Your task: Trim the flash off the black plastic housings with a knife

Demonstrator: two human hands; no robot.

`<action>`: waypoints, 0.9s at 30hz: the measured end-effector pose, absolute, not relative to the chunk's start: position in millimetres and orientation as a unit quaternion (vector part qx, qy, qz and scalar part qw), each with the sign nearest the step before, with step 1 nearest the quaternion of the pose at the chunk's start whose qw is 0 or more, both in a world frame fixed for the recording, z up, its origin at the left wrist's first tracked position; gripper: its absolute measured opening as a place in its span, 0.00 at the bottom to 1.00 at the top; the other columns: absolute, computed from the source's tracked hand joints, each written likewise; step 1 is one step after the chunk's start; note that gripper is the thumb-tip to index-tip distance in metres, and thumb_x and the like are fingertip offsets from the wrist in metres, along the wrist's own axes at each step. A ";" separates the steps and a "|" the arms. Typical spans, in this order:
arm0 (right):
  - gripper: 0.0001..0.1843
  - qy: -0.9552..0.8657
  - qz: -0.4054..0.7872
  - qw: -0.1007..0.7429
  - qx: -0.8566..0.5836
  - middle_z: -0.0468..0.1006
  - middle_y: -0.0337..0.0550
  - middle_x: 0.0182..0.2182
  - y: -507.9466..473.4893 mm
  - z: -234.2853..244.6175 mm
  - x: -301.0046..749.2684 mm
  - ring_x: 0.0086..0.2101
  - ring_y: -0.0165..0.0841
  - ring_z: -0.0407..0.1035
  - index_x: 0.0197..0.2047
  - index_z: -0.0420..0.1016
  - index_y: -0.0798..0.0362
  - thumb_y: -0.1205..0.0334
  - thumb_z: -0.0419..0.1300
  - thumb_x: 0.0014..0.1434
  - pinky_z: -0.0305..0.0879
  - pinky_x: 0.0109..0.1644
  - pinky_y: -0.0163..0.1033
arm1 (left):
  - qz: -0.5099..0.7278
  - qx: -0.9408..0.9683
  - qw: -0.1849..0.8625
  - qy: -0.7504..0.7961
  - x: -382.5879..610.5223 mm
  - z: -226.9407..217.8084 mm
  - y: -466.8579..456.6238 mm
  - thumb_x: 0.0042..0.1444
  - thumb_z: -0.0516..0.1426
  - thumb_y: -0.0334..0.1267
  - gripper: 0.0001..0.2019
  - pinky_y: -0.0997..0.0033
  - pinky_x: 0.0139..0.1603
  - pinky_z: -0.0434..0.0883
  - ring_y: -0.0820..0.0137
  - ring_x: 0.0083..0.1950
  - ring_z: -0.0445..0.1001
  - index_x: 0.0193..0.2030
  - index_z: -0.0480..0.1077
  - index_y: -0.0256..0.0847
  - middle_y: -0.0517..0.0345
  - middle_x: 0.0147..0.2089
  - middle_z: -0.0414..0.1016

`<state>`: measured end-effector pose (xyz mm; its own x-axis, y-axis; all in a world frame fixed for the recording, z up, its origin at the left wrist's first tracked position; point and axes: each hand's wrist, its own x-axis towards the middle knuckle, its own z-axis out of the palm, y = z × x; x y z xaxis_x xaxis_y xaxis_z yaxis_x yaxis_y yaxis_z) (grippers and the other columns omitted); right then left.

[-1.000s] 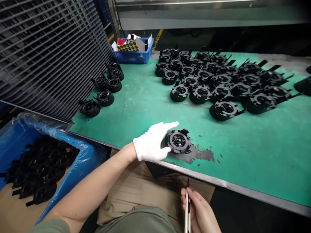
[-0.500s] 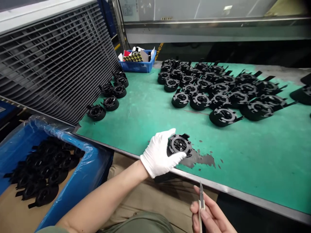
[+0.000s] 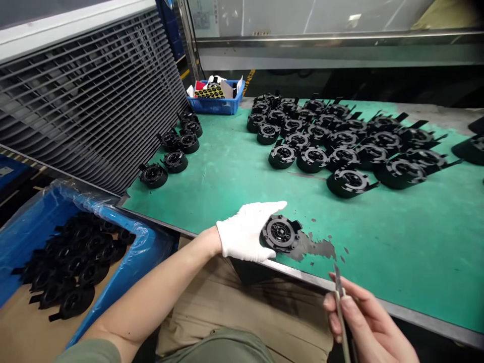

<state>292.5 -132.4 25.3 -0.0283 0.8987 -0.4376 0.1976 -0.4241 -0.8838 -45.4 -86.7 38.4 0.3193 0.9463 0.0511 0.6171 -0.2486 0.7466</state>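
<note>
My left hand (image 3: pixel 245 232), in a white glove, cups a round black plastic part (image 3: pixel 280 233) that rests on the green table mat (image 3: pixel 234 176) near its front edge, on a worn dark patch. The fingers curl around the part's left side. My right hand (image 3: pixel 366 322), bare, is low at the front right, below the table edge, and pinches a thin metal blade (image 3: pixel 339 292) that points up towards the part.
Several black round parts (image 3: pixel 340 146) lie grouped at the back right, and a few more (image 3: pixel 174 151) along a grey slatted panel (image 3: pixel 86 101) at left. A blue bin (image 3: pixel 217 98) stands at the back. A blue plastic-lined crate (image 3: pixel 75 252) of parts sits lower left.
My right hand with the blade has risen and moved right, closer to the table edge. My left hand has set the part flat on the mat and stretched its fingers over it.
</note>
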 end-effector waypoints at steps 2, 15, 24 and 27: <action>0.45 -0.419 0.563 0.308 -0.642 0.85 0.44 0.36 -124.4 25.2 292.4 0.28 0.36 0.72 0.61 0.87 0.44 0.21 0.79 0.52 0.76 0.28 0.41 | 0.280 0.734 0.299 0.542 -41.2 38.1 -88.6 0.49 0.82 0.66 0.69 0.27 0.91 0.67 0.32 0.91 0.64 0.90 0.58 0.41 0.29 0.91 0.64; 0.47 -0.349 0.621 0.302 -0.633 0.85 0.45 0.38 -140.2 20.4 274.5 0.30 0.34 0.71 0.64 0.88 0.47 0.24 0.83 0.51 0.74 0.30 0.40 | 0.274 0.694 0.353 0.565 -53.3 38.8 -90.1 0.47 0.85 0.54 0.73 0.26 0.87 0.71 0.35 0.86 0.72 0.93 0.53 0.46 0.32 0.85 0.73; 0.45 -0.377 0.552 0.386 -0.636 0.83 0.41 0.34 -130.4 7.0 308.9 0.28 0.32 0.70 0.63 0.87 0.48 0.27 0.84 0.54 0.68 0.27 0.37 | 0.254 0.724 0.243 0.593 -35.3 53.5 -96.7 0.42 0.86 0.64 0.68 0.23 0.90 0.69 0.29 0.89 0.67 0.85 0.68 0.39 0.26 0.87 0.67; 0.41 -0.370 0.442 0.478 -0.662 0.72 0.31 0.29 -104.7 10.6 363.0 0.27 0.27 0.63 0.68 0.84 0.49 0.32 0.82 0.63 0.63 0.27 0.34 | 0.257 0.713 0.142 0.637 -10.8 36.0 -112.7 0.46 0.84 0.62 0.56 0.19 0.82 0.78 0.27 0.83 0.75 0.79 0.75 0.46 0.31 0.84 0.71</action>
<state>363.0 -104.7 10.6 0.3347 0.9135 -0.2313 0.0679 -0.2682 -0.9610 -10.8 -112.7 36.0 0.0578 0.9809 0.1857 0.8352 -0.1494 0.5293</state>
